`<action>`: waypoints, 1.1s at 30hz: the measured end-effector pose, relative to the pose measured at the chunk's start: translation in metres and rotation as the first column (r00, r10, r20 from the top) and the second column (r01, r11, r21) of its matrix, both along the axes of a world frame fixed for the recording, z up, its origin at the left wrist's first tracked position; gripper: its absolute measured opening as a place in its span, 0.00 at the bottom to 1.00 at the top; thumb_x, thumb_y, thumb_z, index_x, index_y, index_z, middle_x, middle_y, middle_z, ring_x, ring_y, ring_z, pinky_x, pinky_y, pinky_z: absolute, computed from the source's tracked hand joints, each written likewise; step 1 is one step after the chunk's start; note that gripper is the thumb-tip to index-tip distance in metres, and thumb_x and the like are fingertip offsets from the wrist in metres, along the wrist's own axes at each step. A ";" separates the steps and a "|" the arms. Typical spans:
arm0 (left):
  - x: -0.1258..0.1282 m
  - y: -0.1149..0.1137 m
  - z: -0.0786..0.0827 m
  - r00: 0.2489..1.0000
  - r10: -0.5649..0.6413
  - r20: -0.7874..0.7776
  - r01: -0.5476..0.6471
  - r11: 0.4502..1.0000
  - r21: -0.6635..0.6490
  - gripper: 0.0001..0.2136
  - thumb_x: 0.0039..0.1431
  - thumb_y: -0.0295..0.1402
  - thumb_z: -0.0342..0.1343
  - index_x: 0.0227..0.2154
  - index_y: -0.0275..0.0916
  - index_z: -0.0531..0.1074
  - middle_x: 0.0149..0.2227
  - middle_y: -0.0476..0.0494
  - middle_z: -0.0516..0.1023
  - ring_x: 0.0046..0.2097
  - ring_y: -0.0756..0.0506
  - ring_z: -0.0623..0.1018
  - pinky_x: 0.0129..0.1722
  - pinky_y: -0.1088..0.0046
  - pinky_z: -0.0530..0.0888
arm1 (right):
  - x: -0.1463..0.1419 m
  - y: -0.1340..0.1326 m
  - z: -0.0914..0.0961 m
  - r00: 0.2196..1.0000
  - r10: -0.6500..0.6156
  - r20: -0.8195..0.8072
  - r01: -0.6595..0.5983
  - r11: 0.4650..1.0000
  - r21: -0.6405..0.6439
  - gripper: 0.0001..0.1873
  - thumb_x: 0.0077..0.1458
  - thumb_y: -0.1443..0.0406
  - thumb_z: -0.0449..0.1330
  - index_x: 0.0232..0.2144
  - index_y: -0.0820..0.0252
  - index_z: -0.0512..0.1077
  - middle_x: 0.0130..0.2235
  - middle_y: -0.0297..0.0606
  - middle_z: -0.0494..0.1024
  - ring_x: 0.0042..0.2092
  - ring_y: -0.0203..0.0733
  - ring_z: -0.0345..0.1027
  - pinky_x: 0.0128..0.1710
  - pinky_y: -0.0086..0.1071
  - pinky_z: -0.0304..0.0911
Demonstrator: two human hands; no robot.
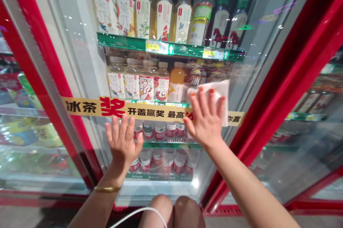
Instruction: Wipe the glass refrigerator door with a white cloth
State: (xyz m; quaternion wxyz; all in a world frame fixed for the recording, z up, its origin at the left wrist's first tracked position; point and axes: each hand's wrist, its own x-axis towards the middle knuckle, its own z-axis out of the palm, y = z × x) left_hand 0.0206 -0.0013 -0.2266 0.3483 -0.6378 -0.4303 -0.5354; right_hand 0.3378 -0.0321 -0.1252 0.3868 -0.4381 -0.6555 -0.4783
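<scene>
My right hand [207, 120] lies flat with fingers spread over a white tissue or cloth [225, 94], pressing it to the glass door [77, 49] of a drinks fridge. Part of the yellow banner strip [146, 111] with black and red lettering is covered by that hand and the white sheet. My left hand [123, 142] is open just below the strip, palm toward the glass and fingers up; whether it touches the pane I cannot tell. A gold bangle [107, 189] circles the left wrist.
Behind the glass, several bottled drinks [163, 13] stand on green-edged shelves [134, 41]. Red door frames [281, 78] rise on both sides, with more stocked fridges beyond. My knees [160, 210] and a white cable [142, 210] are at the bottom.
</scene>
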 end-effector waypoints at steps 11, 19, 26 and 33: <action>0.010 -0.006 0.016 0.997 0.034 -0.068 -0.027 0.994 0.107 0.37 0.74 0.37 0.53 0.81 0.44 0.48 0.82 0.41 0.50 0.84 0.39 0.44 0.84 0.47 0.39 | 0.021 -0.006 -0.014 0.977 -0.040 -0.207 0.054 0.996 0.066 0.42 0.76 0.54 0.48 0.83 0.59 0.41 0.84 0.47 0.33 0.84 0.62 0.18 0.79 0.77 0.26; -0.018 -0.018 -0.001 0.995 0.018 -0.098 -0.018 1.000 0.005 0.44 0.70 0.40 0.63 0.82 0.49 0.47 0.84 0.40 0.46 0.84 0.35 0.44 0.83 0.44 0.46 | -0.012 -0.024 -0.108 0.893 0.173 0.416 -0.148 0.985 -0.093 0.29 0.76 0.50 0.53 0.74 0.40 0.67 0.81 0.22 0.55 0.85 0.47 0.32 0.84 0.55 0.23; -0.038 -0.005 -0.029 0.984 0.072 -0.162 -0.064 0.997 0.050 0.46 0.68 0.44 0.65 0.82 0.45 0.47 0.84 0.35 0.43 0.85 0.32 0.40 0.83 0.40 0.46 | -0.006 -0.008 -0.081 0.970 -0.077 -0.232 0.081 0.997 0.005 0.42 0.73 0.53 0.54 0.82 0.49 0.47 0.84 0.44 0.35 0.83 0.73 0.21 0.75 0.86 0.34; -0.046 0.001 -0.042 0.992 -0.001 -0.130 0.003 1.000 0.018 0.43 0.67 0.44 0.66 0.80 0.47 0.55 0.81 0.33 0.57 0.84 0.31 0.49 0.83 0.39 0.47 | -0.033 -0.038 -0.166 0.982 0.105 0.159 -0.098 0.994 -0.050 0.26 0.74 0.48 0.50 0.70 0.17 0.66 0.77 -0.02 0.57 0.83 0.33 0.37 0.83 0.34 0.38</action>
